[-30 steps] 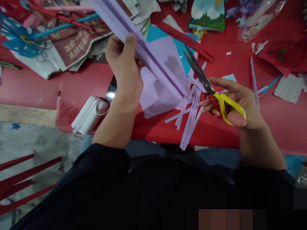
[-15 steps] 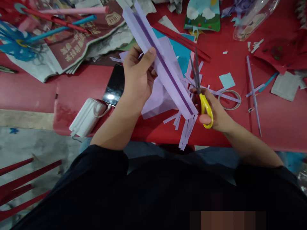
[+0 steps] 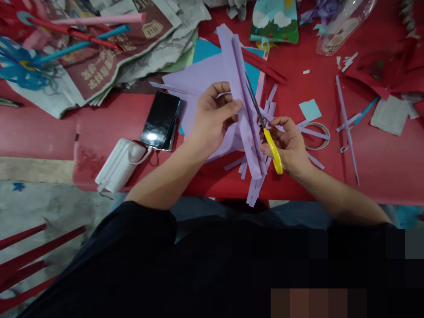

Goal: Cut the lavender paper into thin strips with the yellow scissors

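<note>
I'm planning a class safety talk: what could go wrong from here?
The yellow-handled scissors in the right hand could nick the left hand, which holds the folded purple paper close to the blades. Loose purple strips at the front edge of the table might slip off.

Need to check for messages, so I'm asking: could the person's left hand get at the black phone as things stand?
Probably yes, once freed: the left hand is holding the folded purple paper, but the black phone lies close by on that hand's left, its screen uncovered.
</note>
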Available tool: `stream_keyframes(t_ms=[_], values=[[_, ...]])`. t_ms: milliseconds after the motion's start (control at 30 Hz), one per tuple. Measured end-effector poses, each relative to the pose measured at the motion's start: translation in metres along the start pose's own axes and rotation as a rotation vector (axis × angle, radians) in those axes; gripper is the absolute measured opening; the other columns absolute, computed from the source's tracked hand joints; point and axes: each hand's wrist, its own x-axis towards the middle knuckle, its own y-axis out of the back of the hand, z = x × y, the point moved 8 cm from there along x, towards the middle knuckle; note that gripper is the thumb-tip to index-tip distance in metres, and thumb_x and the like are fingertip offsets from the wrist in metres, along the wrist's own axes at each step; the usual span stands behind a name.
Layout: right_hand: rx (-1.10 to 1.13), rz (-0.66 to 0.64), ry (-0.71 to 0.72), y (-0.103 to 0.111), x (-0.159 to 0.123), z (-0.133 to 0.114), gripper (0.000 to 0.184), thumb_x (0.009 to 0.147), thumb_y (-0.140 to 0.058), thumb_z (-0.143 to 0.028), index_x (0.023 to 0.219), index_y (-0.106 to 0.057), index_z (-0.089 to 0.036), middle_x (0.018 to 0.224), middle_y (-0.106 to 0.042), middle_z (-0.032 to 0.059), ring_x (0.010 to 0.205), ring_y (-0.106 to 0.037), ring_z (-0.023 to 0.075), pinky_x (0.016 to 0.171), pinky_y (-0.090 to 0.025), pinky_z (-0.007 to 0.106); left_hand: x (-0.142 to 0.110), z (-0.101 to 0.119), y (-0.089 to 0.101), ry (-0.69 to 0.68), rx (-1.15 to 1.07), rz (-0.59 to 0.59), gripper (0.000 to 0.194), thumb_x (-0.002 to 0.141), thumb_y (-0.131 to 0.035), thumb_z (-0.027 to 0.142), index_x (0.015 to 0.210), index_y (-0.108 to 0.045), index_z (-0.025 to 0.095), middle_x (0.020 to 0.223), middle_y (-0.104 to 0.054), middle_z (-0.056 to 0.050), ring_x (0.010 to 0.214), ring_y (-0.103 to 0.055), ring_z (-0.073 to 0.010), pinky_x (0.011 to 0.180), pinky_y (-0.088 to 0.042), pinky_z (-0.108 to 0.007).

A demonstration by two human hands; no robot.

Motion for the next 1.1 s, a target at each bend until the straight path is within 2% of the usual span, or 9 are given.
stream_keyframes(t_ms=[133, 233, 367, 533, 600, 733, 900, 1000, 1100], values=[[0.003, 0.067, 0.024, 0.008, 0.002, 0.006, 0.078, 0.065, -0.104, -0.053, 0.117, -0.048, -0.034, 0.097, -0.069, -0.0026, 0.085, -0.070, 0.0167, 0.074, -0.060, 0.030, -0.011, -0.002, -0.014, 0.051, 0.030, -0.083, 0.058, 0.070, -0.098, 0.057, 0.110, -0.064, 0.032, 0.086, -0.069, 0.004, 0.073, -0.068, -0.0162, 0.068, -0.055, -0.036], [0.004, 0.070, -0.015, 0.010, 0.001, 0.008, 0.078, 0.063, -0.102, -0.057, 0.116, -0.050, -0.034, 0.095, -0.068, -0.0036, 0.075, -0.066, 0.0157, 0.065, -0.056, 0.030, -0.009, 0.003, -0.011, 0.024, 0.025, -0.084, 0.060, 0.069, -0.096, 0.063, 0.111, -0.064, 0.037, 0.087, -0.071, 0.004, 0.080, -0.070, -0.0196, 0.069, -0.058, -0.039], [0.007, 0.033, -0.047, 0.006, -0.001, 0.002, 0.076, 0.059, -0.103, -0.058, 0.105, -0.048, -0.033, 0.085, -0.063, -0.0055, 0.064, -0.057, 0.0143, 0.056, -0.049, 0.030, -0.009, 0.009, -0.010, 0.012, 0.037, -0.087, 0.059, 0.071, -0.095, 0.064, 0.114, -0.063, 0.040, 0.089, -0.072, 0.003, 0.088, -0.072, -0.0225, 0.072, -0.060, -0.041], [-0.054, 0.080, 0.029, 0.010, -0.004, -0.011, 0.071, 0.066, -0.098, -0.065, 0.100, -0.045, -0.033, 0.081, -0.057, -0.0053, 0.065, -0.055, 0.0156, 0.061, -0.051, 0.032, -0.020, 0.006, -0.025, 0.085, -0.015, -0.160, 0.064, 0.069, -0.098, 0.063, 0.114, -0.063, 0.033, 0.092, -0.072, 0.002, 0.086, -0.076, -0.0211, 0.075, -0.063, -0.038], [-0.044, 0.111, 0.048, 0.014, -0.005, -0.012, 0.071, 0.066, -0.098, -0.066, 0.103, -0.047, -0.034, 0.083, -0.059, -0.0049, 0.068, -0.058, 0.0168, 0.062, -0.053, 0.034, -0.027, 0.003, -0.033, 0.130, -0.010, -0.229, 0.064, 0.067, -0.102, 0.059, 0.110, -0.065, 0.030, 0.092, -0.074, 0.001, 0.082, -0.075, -0.0196, 0.073, -0.063, -0.036], [-0.035, 0.137, 0.092, 0.023, -0.003, -0.016, 0.067, 0.069, -0.098, -0.062, 0.107, -0.049, -0.036, 0.088, -0.063, -0.0046, 0.076, -0.063, 0.0198, 0.066, -0.055, 0.036, -0.045, -0.002, -0.055, 0.210, 0.057, -0.501, 0.046, 0.075, -0.101, 0.048, 0.100, -0.072, 0.024, 0.090, -0.076, -0.001, 0.080, -0.074, -0.0176, 0.074, -0.062, -0.034], [-0.009, 0.190, 0.131, 0.032, 0.000, -0.024, 0.066, 0.069, -0.099, -0.058, 0.104, -0.048, -0.036, 0.089, -0.065, -0.0037, 0.084, -0.061, 0.0227, 0.072, -0.053, 0.039, -0.061, 0.001, -0.068, 0.178, 0.223, -0.713, 0.032, 0.082, -0.096, 0.043, 0.084, -0.074, 0.020, 0.081, -0.074, -0.002, 0.075, -0.070, -0.0159, 0.070, -0.057, -0.032], [-0.024, 0.190, 0.124, 0.034, 0.002, -0.027, 0.065, 0.071, -0.099, -0.059, 0.106, -0.050, -0.036, 0.092, -0.066, -0.0034, 0.088, -0.061, 0.0226, 0.076, -0.053, 0.038, -0.061, 0.006, -0.069, 0.126, 0.305, -0.731, 0.034, 0.086, -0.092, 0.048, 0.081, -0.073, 0.020, 0.077, -0.071, -0.001, 0.071, -0.066, -0.0150, 0.066, -0.052, -0.031], [0.032, 0.158, 0.153, 0.032, 0.006, -0.030, 0.069, 0.070, -0.098, -0.067, 0.113, -0.053, -0.037, 0.086, -0.058, -0.0040, 0.075, -0.052, 0.0191, 0.067, -0.047, 0.035, -0.051, 0.018, -0.063, 0.048, 0.279, -0.657, 0.042, 0.084, -0.093, 0.056, 0.081, -0.073, 0.020, 0.077, -0.069, 0.000, 0.069, -0.063, -0.0138, 0.064, -0.050, -0.031]])
